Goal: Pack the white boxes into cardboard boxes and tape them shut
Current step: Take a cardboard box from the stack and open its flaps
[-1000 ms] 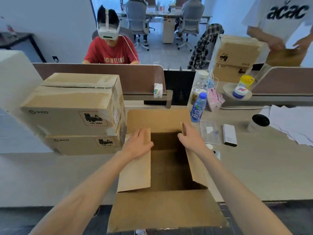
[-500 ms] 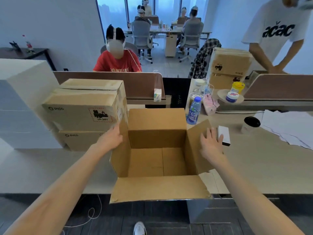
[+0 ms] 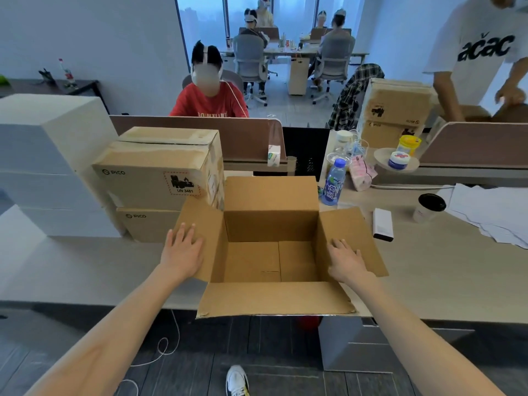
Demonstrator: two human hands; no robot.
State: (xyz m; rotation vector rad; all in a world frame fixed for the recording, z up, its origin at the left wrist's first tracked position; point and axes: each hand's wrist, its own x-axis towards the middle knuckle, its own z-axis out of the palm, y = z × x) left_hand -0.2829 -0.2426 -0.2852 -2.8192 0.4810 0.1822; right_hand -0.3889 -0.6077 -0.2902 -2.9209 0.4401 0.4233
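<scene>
Open cardboard box [image 3: 271, 224] at the near edge of the desk [image 3: 85, 267], straight ahead, all four flaps turned outward: near flap [image 3: 274, 298] jutting past the desk edge, far flap [image 3: 271, 192] standing up. Brown floor of the box in plain view. Left hand [image 3: 183, 251] laid flat on the left flap [image 3: 208, 221], palm down, fingers straight and slightly spread, pressing the flap outward, gripping nothing. Right hand [image 3: 345, 260] likewise flat on the right flap [image 3: 360, 232], fingers straight, released, nothing held. Just left of the open box, close behind its left flap, two sealed cardboard boxes [image 3: 154, 178] stacked one on the other, taped on top, a hazard label on the upper one. Further left, a stack of white boxes [image 3: 43, 155] on the same desk, right beside the sealed pair. Right of the far flap, a water bottle [image 3: 333, 184] with a blue cap, upright. Beyond the right flap, a small white block [image 3: 383, 224] lying flat, then a paper cup [image 3: 428, 208] with a black lid, then loose white sheets [image 3: 491, 212] toward the right edge.
</scene>
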